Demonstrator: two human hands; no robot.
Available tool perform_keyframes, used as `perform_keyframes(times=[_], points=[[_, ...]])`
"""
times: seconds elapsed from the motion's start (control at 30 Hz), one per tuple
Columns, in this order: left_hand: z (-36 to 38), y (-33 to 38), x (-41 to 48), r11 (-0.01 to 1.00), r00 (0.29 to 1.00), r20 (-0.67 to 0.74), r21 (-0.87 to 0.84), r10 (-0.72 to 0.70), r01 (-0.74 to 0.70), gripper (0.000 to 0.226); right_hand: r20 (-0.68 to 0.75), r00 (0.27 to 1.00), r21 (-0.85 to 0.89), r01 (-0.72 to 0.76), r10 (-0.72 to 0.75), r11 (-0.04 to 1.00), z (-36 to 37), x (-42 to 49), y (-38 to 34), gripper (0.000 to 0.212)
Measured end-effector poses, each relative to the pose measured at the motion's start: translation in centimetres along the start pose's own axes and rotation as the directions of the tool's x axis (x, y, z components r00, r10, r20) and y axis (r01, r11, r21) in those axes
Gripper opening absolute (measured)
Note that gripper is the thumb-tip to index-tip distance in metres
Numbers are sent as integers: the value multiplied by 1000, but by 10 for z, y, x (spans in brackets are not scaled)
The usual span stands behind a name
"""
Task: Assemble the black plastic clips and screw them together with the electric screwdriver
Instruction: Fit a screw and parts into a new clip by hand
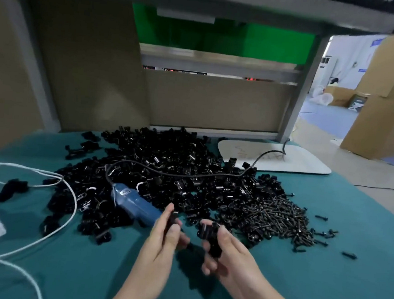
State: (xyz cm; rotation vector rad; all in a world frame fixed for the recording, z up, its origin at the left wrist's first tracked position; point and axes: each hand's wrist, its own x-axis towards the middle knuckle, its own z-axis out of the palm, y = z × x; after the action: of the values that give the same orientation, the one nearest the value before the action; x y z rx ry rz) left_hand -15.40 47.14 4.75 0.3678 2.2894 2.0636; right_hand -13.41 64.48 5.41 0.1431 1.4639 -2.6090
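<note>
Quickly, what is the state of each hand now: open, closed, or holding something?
Left hand: closed on a small black plastic clip piece.
Right hand: closed on a larger black plastic clip part.

glossy black plastic clips (166,170), matt teal cloth (321,289) — dark metal screws (277,219)
</note>
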Motion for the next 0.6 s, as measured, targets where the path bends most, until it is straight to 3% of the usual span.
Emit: perform_keyframes(times=[0.07,0.3,0.43,0.6], points=[[3,-3,-1,999,999,25,-12,32,-32,49,20,999,-77,32,-31,997,0,2,2,39],[11,-5,-4,987,987,47,28,157,-158,37,115,992,-117,54,-41,992,-9,6,6,46],[11,-4,-3,989,988,47,11,148,-149,39,170,984,-154,87,-60,984,-12,9,8,56],[11,-3,-5,991,989,60,-31,134,-133,34,130,974,-361,220,-185,906,-11,5,7,51]])
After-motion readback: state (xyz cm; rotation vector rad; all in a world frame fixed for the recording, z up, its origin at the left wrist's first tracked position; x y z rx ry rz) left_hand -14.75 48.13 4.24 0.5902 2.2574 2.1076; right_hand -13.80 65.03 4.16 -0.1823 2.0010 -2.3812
